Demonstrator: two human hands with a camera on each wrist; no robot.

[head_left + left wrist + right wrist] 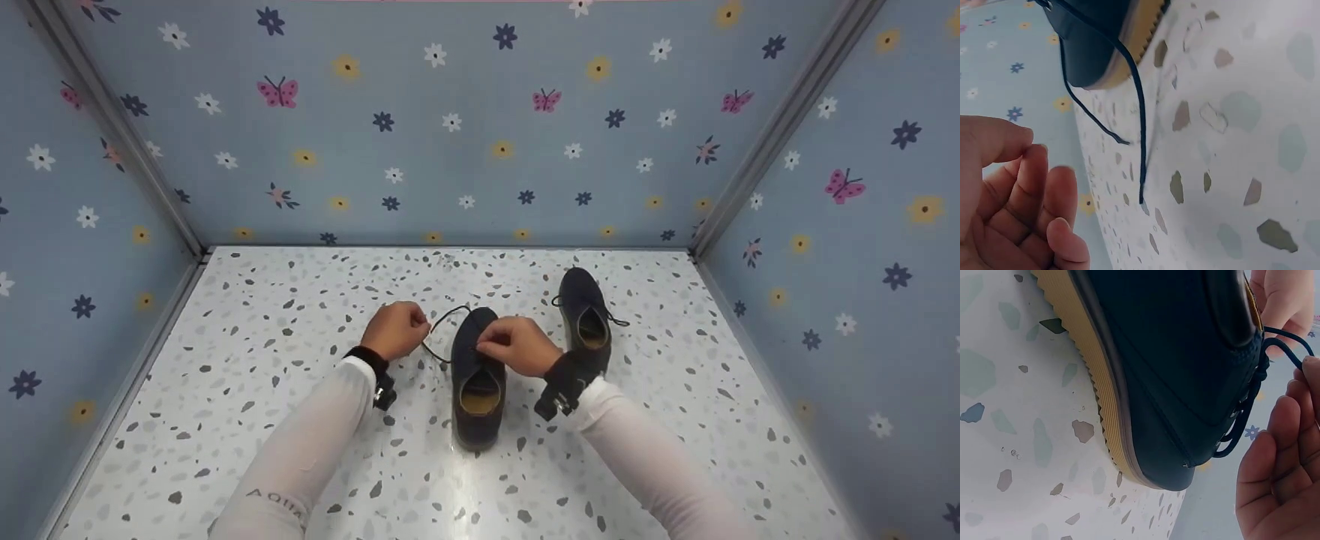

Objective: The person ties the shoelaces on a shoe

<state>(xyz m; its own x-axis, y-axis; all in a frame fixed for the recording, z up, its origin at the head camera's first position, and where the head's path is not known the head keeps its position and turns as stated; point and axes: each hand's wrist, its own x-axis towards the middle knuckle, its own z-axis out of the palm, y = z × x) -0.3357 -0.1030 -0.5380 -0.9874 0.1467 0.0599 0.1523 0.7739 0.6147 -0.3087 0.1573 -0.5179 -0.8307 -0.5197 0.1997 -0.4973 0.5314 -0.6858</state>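
Note:
A dark blue lace-up shoe [469, 360] with a tan, ridged sole [1107, 433] stands on the floor between my hands, toe pointing away. My right hand [521, 346] is over its lacing; thumb and index finger pinch a dark shoelace [1283, 343] rising from a knot. Left of the shoe, my left hand [396, 330] is loosely curled, thumb tip touching the index finger, with no lace seen between them. Two loose lace ends [1141, 140] hang near it in the left wrist view.
A matching shoe [581, 307] stands to the right and farther off, laces spread to its sides, its heel partly behind my right wrist. The speckled floor [300, 315] meets flower-patterned panels [450, 150] at the back and both sides.

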